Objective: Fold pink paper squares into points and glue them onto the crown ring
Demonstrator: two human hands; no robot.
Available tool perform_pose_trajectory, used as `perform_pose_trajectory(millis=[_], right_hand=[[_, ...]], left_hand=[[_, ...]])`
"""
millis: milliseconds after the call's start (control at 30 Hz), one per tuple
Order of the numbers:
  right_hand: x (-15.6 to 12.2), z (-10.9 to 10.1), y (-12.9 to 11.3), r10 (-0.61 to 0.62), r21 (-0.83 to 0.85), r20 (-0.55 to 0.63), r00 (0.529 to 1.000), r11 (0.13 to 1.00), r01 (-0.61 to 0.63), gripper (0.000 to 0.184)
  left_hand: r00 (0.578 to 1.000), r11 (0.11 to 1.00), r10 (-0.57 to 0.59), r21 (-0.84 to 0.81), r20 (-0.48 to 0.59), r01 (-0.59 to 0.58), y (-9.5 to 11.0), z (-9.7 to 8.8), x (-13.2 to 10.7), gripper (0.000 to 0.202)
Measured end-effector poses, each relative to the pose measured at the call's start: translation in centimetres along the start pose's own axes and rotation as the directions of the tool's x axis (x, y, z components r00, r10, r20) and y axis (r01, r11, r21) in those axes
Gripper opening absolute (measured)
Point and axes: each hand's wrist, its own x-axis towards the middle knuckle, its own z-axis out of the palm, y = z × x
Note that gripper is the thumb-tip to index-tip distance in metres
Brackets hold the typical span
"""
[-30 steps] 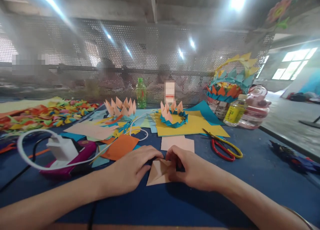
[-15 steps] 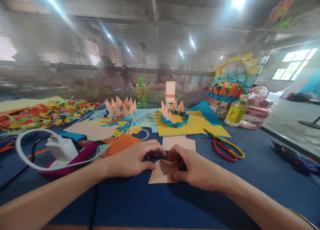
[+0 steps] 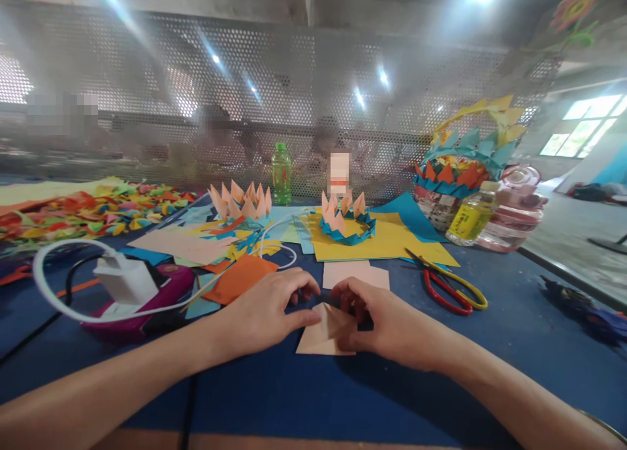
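Note:
A small peach paper [image 3: 323, 337], folded to a point at its top, lies on the blue tabletop between my hands. My right hand [image 3: 375, 316] grips its right side, thumb on the lower part and curled fingers behind the edge. My left hand [image 3: 279, 306] is spread at the left, its thumb tip over the paper's upper left edge and its fingers curved above the table, apart from the thumb. Just beyond lie flat peach paper pieces [image 3: 355, 275]. Farther back, a ring of blue folded paper [image 3: 347, 236] carries peach points on one side.
Red-and-yellow scissors [image 3: 448, 290] lie right. A purple power strip [image 3: 142, 319] with a white charger [image 3: 125, 281] and looping cable sits left. Behind are a green bottle [image 3: 281, 176], a paper basket [image 3: 441, 189], a yellow-labelled bottle [image 3: 470, 218] and a pink-tinted bottle [image 3: 512, 218].
My left thumb has moved right onto the paper's upper edge. The paper's upper part now forms a clearer peak. The whole view has shifted slightly.

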Motion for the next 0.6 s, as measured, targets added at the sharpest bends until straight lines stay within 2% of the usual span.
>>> perform_pose_trajectory(millis=[100, 233, 367, 500, 600], right_hand=[[0.0, 0.0, -0.1, 0.036, -0.012, 0.023, 0.999, 0.999, -0.036, 0.040], [-0.1, -0.2, -0.4, 0.039, -0.091, 0.046, 0.998, 0.995, -0.035, 0.014], [-0.2, -0.4, -0.6, 0.036, -0.162, 0.038, 0.999, 0.986, -0.030, 0.022], [-0.1, -0.3, -0.9, 0.017, -0.135, 0.017, 1.000, 0.991, -0.014, 0.014], [-0.1, -0.1, -1.1, -0.003, -0.090, -0.012, 1.000, 0.996, 0.001, 0.015]], left_hand=[[0.999, 0.995, -0.019, -0.096, 0.027, 0.022, -0.1, 0.1, 0.1, 0.026], [0.992, 0.971, -0.056, -0.226, 0.117, 0.082, 0.3, 0.0, 0.3, 0.025], [0.973, 0.937, -0.071, -0.319, 0.217, 0.140, 0.4, -0.4, 0.3, 0.026], [0.972, 0.945, -0.068, -0.297, 0.224, 0.135, 0.4, -0.6, 0.4, 0.015], [0.976, 0.942, -0.058, -0.312, 0.212, 0.124, 0.5, -0.6, 0.4, 0.013]])
